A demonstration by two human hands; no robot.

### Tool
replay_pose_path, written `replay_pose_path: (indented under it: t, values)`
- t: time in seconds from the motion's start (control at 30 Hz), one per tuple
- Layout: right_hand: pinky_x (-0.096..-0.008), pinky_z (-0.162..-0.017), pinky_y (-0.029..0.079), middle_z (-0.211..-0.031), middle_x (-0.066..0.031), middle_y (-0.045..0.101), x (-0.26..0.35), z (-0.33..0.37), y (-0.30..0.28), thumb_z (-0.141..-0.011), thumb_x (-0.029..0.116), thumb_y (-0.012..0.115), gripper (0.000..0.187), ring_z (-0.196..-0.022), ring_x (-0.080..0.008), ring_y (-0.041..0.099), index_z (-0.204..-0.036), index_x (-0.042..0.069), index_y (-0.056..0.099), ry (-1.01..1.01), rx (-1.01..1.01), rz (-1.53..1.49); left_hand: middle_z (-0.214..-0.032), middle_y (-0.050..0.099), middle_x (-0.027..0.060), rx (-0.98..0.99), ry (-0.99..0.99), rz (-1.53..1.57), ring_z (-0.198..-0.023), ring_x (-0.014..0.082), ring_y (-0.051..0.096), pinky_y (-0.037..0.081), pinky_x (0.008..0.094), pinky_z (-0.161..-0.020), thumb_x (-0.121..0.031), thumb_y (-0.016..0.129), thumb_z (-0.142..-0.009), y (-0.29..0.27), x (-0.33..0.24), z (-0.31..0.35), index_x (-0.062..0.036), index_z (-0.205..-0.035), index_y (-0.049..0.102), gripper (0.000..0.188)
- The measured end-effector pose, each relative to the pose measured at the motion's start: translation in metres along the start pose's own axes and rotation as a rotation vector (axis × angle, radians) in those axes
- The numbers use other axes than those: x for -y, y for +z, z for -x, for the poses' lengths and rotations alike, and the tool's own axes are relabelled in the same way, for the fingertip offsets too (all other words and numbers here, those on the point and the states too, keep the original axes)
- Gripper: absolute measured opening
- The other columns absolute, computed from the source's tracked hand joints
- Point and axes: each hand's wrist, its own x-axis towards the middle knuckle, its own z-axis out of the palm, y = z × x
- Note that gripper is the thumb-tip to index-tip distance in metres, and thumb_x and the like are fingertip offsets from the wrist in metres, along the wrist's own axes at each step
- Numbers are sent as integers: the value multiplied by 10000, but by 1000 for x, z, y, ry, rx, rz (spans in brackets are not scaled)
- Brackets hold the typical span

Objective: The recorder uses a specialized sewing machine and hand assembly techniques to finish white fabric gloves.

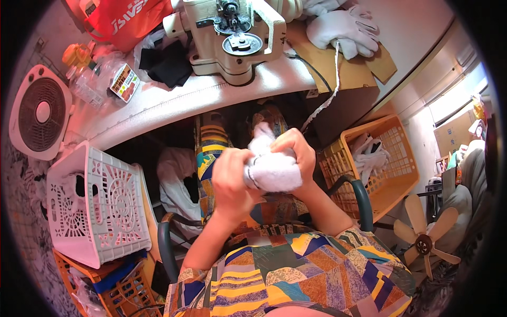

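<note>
Patchwork-print clothing covers our lap and torso as our left hand and right hand clasp a white fleecy piece between them, on our side of the sewing machine. Its long axis points roughly toward the machine, narrow end foremost, our right hand slightly nearer the machine. White gloves lie right of the machine.

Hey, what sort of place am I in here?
Probably a small sewing workshop: a sewing machine stands on the table, white gloves lie beside it on cardboard, and an orange basket holds white fabric pieces.
</note>
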Motion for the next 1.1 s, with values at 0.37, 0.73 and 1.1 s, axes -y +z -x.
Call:
replay_pose_path:
  t: [0.37, 0.73, 1.1]
  values:
    - [-294, -1092, 329, -1419, -48, 463, 7, 3, 8, -561, 252, 938, 1229, -1294, -137, 449, -1526, 46, 205, 892, 424, -1118, -773, 576, 162, 136, -223, 3, -798, 372, 580, 444, 434, -683, 33, 596, -633, -2, 42, -23, -5, -776, 582, 149]
    - [-340, -844, 434, -928, -51, 656, -17, -8, -3, -723, 81, 749, 492, -833, -210, 583, -1188, 72, 589, 348, -42, 169, -771, 536, 168, 105, 100, -148, -742, 364, 555, 453, 451, -670, 24, 646, -581, 13, -17, 27, 14, -833, 570, 263]
    - [-390, -741, 490, -945, -180, 626, -3, 12, -9, -739, 142, 693, 319, -847, -304, 643, -1026, 35, 605, 473, 158, 379, -802, 548, 91, -311, 18, 101, -749, 250, 539, 442, 348, -732, -26, 693, -722, 29, 2, 35, 12, -868, 557, 203]
